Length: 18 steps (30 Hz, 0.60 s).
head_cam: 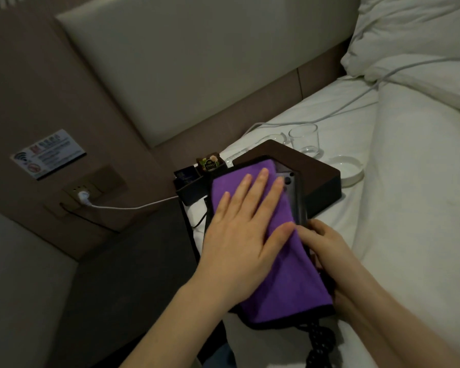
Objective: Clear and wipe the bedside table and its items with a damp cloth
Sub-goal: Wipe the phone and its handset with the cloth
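Now the purple cloth lies spread over a dark telephone, which sits on the bed rather than on the bench. The left hand presses flat on the cloth, fingers straight, nothing clasped. The right hand, at the telephone's right edge, curls its fingers round the casing and steadies it.

To wipe well, I would keep that steadying grip firm so the telephone does not slide on the soft sheet, and work the flat palm in overlapping strokes, folding the cloth over the edges and round the keys.

Just behind the telephone stands a dark brown box; behind that, a clear glass, and to its right a pale ashtray-like dish. Left of the telephone is a small holder with tea sachets. A white cable runs left from the telephone's side to a wall socket. The bench is the dark surface left of the telephone.

Most of the telephone is hidden under the cloth; its coiled cord is cut off at the lower frame edge. Whether the cloth is damp cannot be judged.
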Each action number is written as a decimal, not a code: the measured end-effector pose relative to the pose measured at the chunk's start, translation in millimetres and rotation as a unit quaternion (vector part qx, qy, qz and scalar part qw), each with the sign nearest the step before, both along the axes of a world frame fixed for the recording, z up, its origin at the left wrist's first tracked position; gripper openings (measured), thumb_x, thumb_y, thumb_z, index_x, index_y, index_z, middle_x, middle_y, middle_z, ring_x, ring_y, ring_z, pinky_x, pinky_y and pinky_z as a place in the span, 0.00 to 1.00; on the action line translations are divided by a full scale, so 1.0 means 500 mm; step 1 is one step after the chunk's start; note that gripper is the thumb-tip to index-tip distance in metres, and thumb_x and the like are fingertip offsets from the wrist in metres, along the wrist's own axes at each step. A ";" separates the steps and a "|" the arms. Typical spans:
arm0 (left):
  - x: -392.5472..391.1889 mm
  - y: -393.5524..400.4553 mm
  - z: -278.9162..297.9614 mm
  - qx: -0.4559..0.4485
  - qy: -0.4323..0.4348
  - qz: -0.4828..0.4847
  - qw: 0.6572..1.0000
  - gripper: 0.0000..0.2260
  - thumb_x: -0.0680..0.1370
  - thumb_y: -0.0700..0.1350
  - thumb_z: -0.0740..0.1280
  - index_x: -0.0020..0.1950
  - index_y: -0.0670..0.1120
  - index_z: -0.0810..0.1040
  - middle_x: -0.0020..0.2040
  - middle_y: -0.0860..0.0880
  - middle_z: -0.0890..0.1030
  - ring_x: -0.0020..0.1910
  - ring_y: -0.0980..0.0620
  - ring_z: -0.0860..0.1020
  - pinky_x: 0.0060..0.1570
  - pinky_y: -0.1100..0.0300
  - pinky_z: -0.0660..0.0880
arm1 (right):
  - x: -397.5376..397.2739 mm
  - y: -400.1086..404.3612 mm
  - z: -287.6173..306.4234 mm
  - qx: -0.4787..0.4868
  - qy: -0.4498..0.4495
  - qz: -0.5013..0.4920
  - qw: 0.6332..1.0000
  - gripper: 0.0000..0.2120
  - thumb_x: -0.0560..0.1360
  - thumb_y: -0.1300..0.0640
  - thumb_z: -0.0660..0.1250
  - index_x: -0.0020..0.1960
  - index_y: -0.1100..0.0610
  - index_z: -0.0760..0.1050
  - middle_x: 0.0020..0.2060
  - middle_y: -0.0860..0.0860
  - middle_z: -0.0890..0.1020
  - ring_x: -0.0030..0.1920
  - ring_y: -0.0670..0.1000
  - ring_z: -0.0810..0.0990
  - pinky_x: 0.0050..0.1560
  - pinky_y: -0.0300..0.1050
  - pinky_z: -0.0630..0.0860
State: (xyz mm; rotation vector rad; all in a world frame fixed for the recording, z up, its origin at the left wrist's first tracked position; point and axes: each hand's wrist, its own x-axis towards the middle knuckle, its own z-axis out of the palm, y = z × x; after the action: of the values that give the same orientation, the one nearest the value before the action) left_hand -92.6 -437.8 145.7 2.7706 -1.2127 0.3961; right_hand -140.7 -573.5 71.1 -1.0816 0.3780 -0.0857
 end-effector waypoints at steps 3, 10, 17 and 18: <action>0.009 0.033 -0.007 -0.027 0.008 0.114 0.993 0.28 0.78 0.67 0.38 0.75 0.62 0.33 0.77 0.61 0.37 0.76 0.61 0.39 0.73 0.57 0.41 | 0.000 0.001 -0.001 0.056 -0.011 -0.025 0.998 0.45 0.47 0.44 0.83 0.60 0.56 0.75 0.50 0.57 0.85 0.46 0.57 0.86 0.44 0.51 0.81; 0.035 0.059 0.011 -0.241 0.242 0.202 0.918 0.26 0.74 0.70 0.48 0.65 0.59 0.71 0.47 0.58 0.78 0.47 0.57 0.78 0.53 0.53 0.76 | -0.008 -0.002 0.008 0.068 -0.018 -0.032 0.997 0.51 0.39 0.41 0.84 0.60 0.54 0.75 0.46 0.56 0.86 0.45 0.58 0.86 0.46 0.54 0.82; 0.032 0.050 0.027 -0.215 0.248 0.264 0.907 0.26 0.77 0.67 0.45 0.61 0.53 0.72 0.51 0.50 0.79 0.51 0.48 0.78 0.57 0.47 0.73 | -0.006 0.005 0.007 0.077 -0.018 -0.038 0.996 0.46 0.46 0.43 0.83 0.60 0.56 0.75 0.48 0.57 0.85 0.47 0.58 0.86 0.50 0.55 0.81; 0.014 0.046 0.016 -0.189 0.207 0.252 0.926 0.28 0.76 0.68 0.44 0.68 0.55 0.65 0.56 0.50 0.78 0.53 0.49 0.78 0.58 0.47 0.74 | -0.005 0.002 0.005 0.090 -0.023 -0.048 0.995 0.44 0.48 0.45 0.83 0.60 0.57 0.75 0.48 0.58 0.85 0.47 0.59 0.86 0.48 0.54 0.81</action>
State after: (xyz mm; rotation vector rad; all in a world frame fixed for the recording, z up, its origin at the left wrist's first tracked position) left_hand -85.7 -414.8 153.6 2.5913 -0.2844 0.0505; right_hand -143.5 -572.3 73.7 -0.8817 0.3889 -0.1577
